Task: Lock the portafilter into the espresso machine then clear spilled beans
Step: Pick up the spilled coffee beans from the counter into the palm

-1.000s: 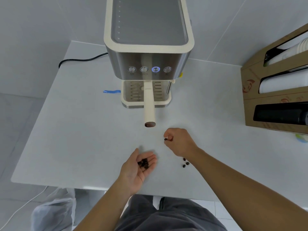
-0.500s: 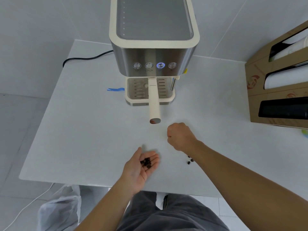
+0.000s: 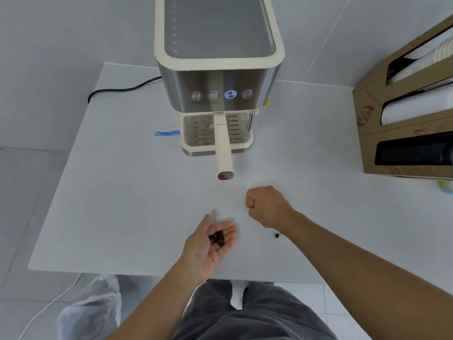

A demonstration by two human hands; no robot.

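The fingers (image 3: pixel 252 203) of the right hand (image 3: pixel 267 207) are curled together into a loose fist above the counter, and whether a bean is pinched inside cannot be told; the left hand (image 3: pixel 208 246) lies palm up with its fingers apart and flat, cradling a small heap of coffee beans (image 3: pixel 217 239) just inside the counter's front edge. The portafilter (image 3: pixel 223 148) already sits in the espresso machine (image 3: pixel 218 77) with its cream handle pointing straight toward the front edge, so the locking step looks done and the clearing of beans is in hand. One loose bean (image 3: pixel 277 235) lies on the counter beside the right wrist, near the front edge; others could be hidden beneath the forearm. The next move probably calls for emptying the fist into the open palm, then pinching up that stray bean without tipping the left hand. The counter (image 3: pixel 122 192) is a pale, matte white slab, with the machine at its back edge, a black power cord (image 3: pixel 117 90) trailing toward the back left corner, and a strip of blue tape (image 3: pixel 166 133) left of the drip tray. A cardboard cup dispenser (image 3: pixel 404 119) stands along the right edge. Grey tiled walls rise behind, and a clear plastic bag (image 3: pixel 90 312) hangs below the front left corner.
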